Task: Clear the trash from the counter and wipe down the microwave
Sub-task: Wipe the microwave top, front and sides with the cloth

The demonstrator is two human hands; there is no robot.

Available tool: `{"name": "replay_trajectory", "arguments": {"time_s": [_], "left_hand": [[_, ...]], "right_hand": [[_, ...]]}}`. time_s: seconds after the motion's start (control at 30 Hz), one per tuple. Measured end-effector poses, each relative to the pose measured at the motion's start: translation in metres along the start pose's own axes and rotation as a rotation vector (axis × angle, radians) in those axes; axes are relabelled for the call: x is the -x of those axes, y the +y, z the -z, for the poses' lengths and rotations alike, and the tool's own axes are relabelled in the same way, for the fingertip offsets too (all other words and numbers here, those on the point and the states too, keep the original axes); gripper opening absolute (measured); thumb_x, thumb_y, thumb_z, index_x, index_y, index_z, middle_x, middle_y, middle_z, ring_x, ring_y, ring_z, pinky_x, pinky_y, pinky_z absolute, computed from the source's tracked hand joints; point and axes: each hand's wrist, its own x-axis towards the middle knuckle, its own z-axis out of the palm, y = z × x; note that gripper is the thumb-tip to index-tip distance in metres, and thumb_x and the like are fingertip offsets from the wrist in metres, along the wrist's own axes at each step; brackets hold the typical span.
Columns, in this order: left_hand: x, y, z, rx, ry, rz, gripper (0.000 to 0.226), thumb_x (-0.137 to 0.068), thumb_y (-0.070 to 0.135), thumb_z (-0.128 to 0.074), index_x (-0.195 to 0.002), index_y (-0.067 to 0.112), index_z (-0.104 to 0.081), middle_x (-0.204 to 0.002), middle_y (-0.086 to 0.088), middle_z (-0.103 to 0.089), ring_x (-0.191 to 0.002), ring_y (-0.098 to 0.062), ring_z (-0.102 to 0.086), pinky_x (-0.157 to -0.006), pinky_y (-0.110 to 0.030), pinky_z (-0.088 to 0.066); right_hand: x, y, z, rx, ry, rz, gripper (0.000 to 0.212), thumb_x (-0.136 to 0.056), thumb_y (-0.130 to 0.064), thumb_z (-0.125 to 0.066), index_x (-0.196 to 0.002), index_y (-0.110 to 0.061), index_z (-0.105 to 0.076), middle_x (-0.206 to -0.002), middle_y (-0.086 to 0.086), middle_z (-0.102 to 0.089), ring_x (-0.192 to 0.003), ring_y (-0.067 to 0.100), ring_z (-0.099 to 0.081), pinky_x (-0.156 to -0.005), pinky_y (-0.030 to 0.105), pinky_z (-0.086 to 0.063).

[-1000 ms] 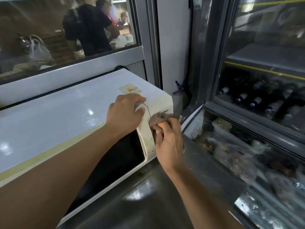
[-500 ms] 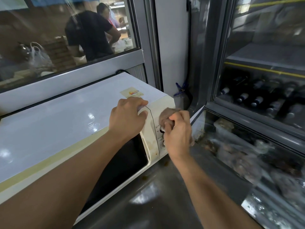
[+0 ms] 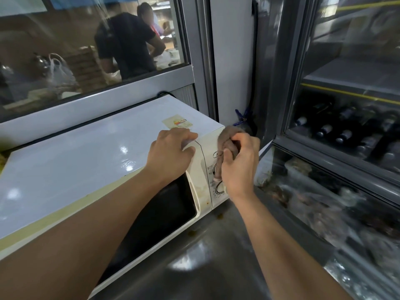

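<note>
Head cam looks down at a white microwave (image 3: 86,161) sitting on a shiny steel worktop (image 3: 207,256), pushed back against a window ledge. Left hand (image 3: 171,154) is planted on the top front corner of the microwave, right where the door meets the control panel, fingers (image 3: 186,137) curled down flat on the surface with nothing in them, so it's just bracing. Right hand (image 3: 238,165) has its fingers clenched around a bunched-up grey-brown rag (image 3: 227,137), and the rag is pressed against the upper part of the control panel (image 3: 213,169), hanging down over the top dial. The lower dial (image 3: 219,187) is partly visible just under the wrist. Microwave door (image 3: 160,215) is shut, dark glass, and the cream trim next to it has some brownish stains near the bottom. A yellowish sticker (image 3: 177,121) sits on top of the microwave near the back right corner. There are a few small brown spots (image 3: 219,216) on the worktop right in front of the microwave's corner. Off to the right is a glass-fronted fridge (image 3: 346,126) with dark bottles (image 3: 344,135) lying on a shelf, and below that more stuff behind glass that's too blurry to make out. Through the window (image 3: 86,50) at the back there's a person in a dark shirt (image 3: 127,44) and a white plastic bag (image 3: 58,70) on a surface.
</note>
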Motion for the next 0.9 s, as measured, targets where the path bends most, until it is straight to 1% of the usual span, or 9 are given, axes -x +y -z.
{"name": "replay_trajectory", "arguments": {"time_s": [0.13, 0.23, 0.33, 0.47, 0.5, 0.57, 0.63, 0.73, 0.9], "left_hand": [[-0.003, -0.002, 0.011, 0.209, -0.073, 0.08, 0.039, -0.088, 0.0, -0.05, -0.121, 0.018, -0.063, -0.128, 0.007, -0.059, -0.122, -0.007, -0.051, -0.098, -0.017, -0.035], [0.006, -0.006, 0.022, 0.13, -0.076, 0.076, 0.04, -0.088, -0.002, -0.049, -0.119, 0.018, -0.063, -0.127, 0.008, -0.058, -0.118, -0.002, -0.05, -0.091, -0.009, -0.03], [0.023, -0.02, 0.033, -0.028, -0.047, 0.042, 0.04, -0.087, 0.0, -0.05, -0.119, 0.021, -0.063, -0.13, 0.007, -0.057, -0.122, -0.012, -0.049, -0.106, -0.028, -0.034], [0.042, -0.044, 0.048, -0.061, -0.006, 0.055, 0.039, -0.087, 0.002, -0.053, -0.117, 0.022, -0.064, -0.127, 0.008, -0.058, -0.123, -0.019, -0.047, -0.105, -0.042, -0.037], [0.045, -0.047, 0.05, -0.051, -0.001, 0.064, 0.039, -0.087, 0.002, -0.053, -0.118, 0.023, -0.064, -0.127, 0.009, -0.057, -0.124, -0.02, -0.046, -0.106, -0.043, -0.036], [0.049, -0.052, 0.05, -0.031, 0.001, 0.065, 0.04, -0.088, 0.003, -0.052, -0.12, 0.023, -0.063, -0.13, 0.01, -0.056, -0.127, -0.02, -0.043, -0.107, -0.044, -0.035], [0.05, -0.054, 0.048, -0.029, 0.003, 0.047, 0.041, -0.087, 0.003, -0.051, -0.121, 0.023, -0.063, -0.133, 0.007, -0.055, -0.13, -0.022, -0.04, -0.108, -0.045, -0.035], [0.051, -0.053, 0.047, -0.005, 0.013, 0.08, 0.041, -0.089, 0.004, -0.049, -0.123, 0.022, -0.062, -0.135, 0.008, -0.052, -0.133, -0.02, -0.034, -0.111, -0.044, -0.03], [0.053, -0.049, 0.048, -0.025, 0.013, 0.085, 0.043, -0.091, 0.003, -0.045, -0.128, 0.02, -0.058, -0.136, 0.011, -0.051, -0.132, -0.019, -0.031, -0.109, -0.034, -0.029]], "right_hand": [[0.028, -0.02, -0.014, 0.026, -0.077, 0.116, 0.024, -0.08, 0.006, -0.06, -0.1, -0.007, -0.059, -0.111, 0.004, -0.043, -0.097, 0.01, -0.048, -0.085, 0.011, -0.037], [0.028, -0.018, -0.011, 0.061, -0.137, 0.187, 0.022, -0.08, 0.005, -0.061, -0.099, -0.005, -0.061, -0.11, 0.007, -0.046, -0.093, 0.008, -0.046, -0.083, 0.007, -0.033], [0.004, -0.009, 0.001, 0.062, -0.079, 0.078, 0.02, -0.083, 0.007, -0.055, -0.1, -0.003, -0.059, -0.105, 0.004, -0.041, -0.094, 0.013, -0.048, -0.081, -0.006, -0.025], [0.016, -0.02, -0.006, 0.054, -0.082, 0.021, 0.021, -0.085, 0.005, -0.056, -0.102, -0.006, -0.056, -0.106, -0.001, -0.036, -0.095, 0.011, -0.047, -0.078, -0.003, -0.031], [0.028, -0.026, -0.011, 0.052, -0.1, 0.051, 0.022, -0.084, 0.005, -0.056, -0.102, -0.007, -0.056, -0.107, -0.002, -0.036, -0.096, 0.012, -0.048, -0.081, 0.001, -0.035], [0.05, -0.034, -0.022, 0.078, -0.12, 0.137, 0.021, -0.082, 0.003, -0.057, -0.098, -0.011, -0.056, -0.107, 0.0, -0.039, -0.1, 0.019, -0.052, -0.085, 0.023, -0.048], [0.062, -0.036, -0.027, 0.108, -0.158, 0.242, 0.019, -0.081, 0.001, -0.057, -0.095, -0.012, -0.056, -0.106, 0.004, -0.042, -0.099, 0.025, -0.055, -0.082, 0.037, -0.053], [0.057, -0.035, -0.023, 0.047, -0.198, 0.303, 0.014, -0.083, -0.001, -0.05, -0.092, -0.006, -0.059, -0.103, 0.009, -0.046, -0.093, 0.024, -0.054, -0.081, 0.027, -0.049], [0.025, -0.039, -0.012, 0.048, -0.164, 0.074, 0.018, -0.086, 0.001, -0.054, -0.098, -0.01, -0.059, -0.107, -0.003, -0.038, -0.093, 0.012, -0.05, -0.078, 0.008, -0.033]]}}
